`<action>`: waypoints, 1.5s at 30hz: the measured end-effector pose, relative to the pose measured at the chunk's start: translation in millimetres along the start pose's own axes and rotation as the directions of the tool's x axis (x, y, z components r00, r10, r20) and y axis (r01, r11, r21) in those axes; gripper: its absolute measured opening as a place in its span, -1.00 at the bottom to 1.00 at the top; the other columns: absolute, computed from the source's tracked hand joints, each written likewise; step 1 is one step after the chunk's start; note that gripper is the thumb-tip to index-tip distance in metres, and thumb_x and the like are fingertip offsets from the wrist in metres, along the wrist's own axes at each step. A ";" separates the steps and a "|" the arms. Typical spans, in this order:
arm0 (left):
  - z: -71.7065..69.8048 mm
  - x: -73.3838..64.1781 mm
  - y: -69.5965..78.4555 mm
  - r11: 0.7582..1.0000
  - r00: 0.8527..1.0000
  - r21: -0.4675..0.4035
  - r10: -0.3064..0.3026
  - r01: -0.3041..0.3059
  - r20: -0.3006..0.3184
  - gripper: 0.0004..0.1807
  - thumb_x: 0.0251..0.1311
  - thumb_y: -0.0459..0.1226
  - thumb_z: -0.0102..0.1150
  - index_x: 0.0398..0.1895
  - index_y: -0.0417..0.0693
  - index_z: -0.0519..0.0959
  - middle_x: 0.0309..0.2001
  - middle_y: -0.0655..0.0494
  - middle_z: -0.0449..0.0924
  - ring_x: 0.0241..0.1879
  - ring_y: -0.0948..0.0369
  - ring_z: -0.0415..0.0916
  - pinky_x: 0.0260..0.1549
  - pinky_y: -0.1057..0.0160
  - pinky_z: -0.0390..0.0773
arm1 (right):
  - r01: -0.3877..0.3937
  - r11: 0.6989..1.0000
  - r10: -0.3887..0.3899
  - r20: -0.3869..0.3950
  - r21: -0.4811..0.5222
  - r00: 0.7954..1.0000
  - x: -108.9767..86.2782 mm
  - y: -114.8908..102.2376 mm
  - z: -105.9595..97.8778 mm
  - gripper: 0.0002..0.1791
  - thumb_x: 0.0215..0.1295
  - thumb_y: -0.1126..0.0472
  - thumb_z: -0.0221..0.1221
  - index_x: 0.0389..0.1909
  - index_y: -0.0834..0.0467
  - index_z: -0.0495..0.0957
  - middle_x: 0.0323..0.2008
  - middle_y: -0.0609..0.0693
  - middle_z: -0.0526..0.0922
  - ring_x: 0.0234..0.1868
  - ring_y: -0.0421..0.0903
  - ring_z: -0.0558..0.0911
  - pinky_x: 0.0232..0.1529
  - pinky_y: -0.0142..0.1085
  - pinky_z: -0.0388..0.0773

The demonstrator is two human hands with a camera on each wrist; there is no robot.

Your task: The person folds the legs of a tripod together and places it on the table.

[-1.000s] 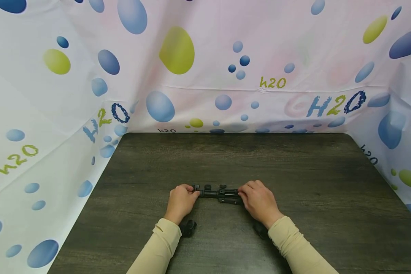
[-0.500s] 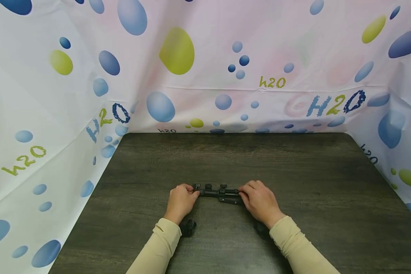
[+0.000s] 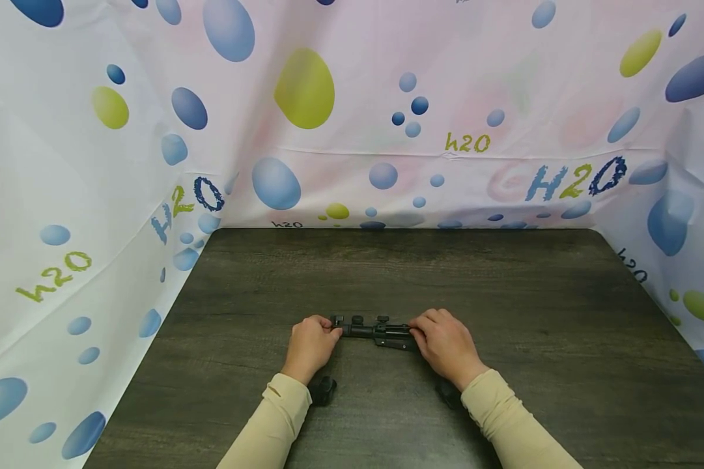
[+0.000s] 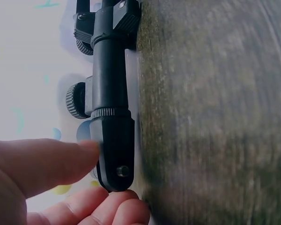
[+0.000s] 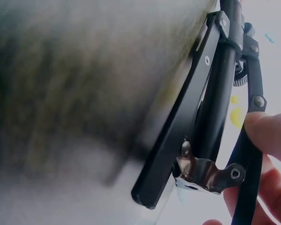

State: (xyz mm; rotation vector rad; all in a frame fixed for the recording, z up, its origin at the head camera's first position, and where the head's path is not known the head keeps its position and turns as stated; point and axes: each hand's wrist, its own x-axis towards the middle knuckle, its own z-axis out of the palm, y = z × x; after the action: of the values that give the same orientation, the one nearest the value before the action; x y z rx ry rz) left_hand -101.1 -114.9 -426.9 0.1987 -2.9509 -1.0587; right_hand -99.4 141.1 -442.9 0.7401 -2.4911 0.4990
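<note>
A black folded tripod stand (image 3: 362, 331) lies crosswise on the table between both hands in the head view. My left hand (image 3: 312, 348) pinches its left end, a rounded end piece (image 4: 117, 154) with a small metal pin. Thumb and fingertips meet that piece at its side and tip. Up the tube sits a ribbed knob (image 4: 76, 100). On the other end, my right hand (image 3: 447, 345) grips one flat leg (image 5: 255, 84) between thumb and fingers. Another leg (image 5: 173, 136) slants off the central tube, joined by a shiny metal brace (image 5: 206, 174).
The dark wood-grain table (image 3: 387, 267) reaches back to a white curtain (image 3: 352, 85) printed with blue and green drops. The curtain also runs along both sides. Black wrist devices (image 3: 323, 391) show beneath both wrists.
The left part of the curtain has shifted slightly rightward in the head view. Both hands and the tripod stand stay almost exactly where they were.
</note>
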 end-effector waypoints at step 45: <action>2.8 4.0 -5.0 0.994 0.997 0.085 0.072 -0.070 -0.024 -0.64 0.27 -0.16 0.34 -0.06 -0.29 0.67 -0.18 -0.11 0.70 -0.22 -0.04 0.66 -0.27 -0.02 0.65 | -0.223 0.972 0.216 0.100 0.075 0.971 -1.0 5.6 -6.4 -0.62 0.21 0.16 0.42 0.00 0.25 0.65 0.03 0.17 0.57 0.00 0.18 0.57 -0.13 0.07 0.59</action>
State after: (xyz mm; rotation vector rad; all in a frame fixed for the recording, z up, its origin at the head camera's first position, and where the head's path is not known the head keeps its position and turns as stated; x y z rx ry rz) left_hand -104.5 -117.5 -432.4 0.1065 -2.9572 -0.9168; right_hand -99.7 148.9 -439.4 0.5306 -2.6670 0.6682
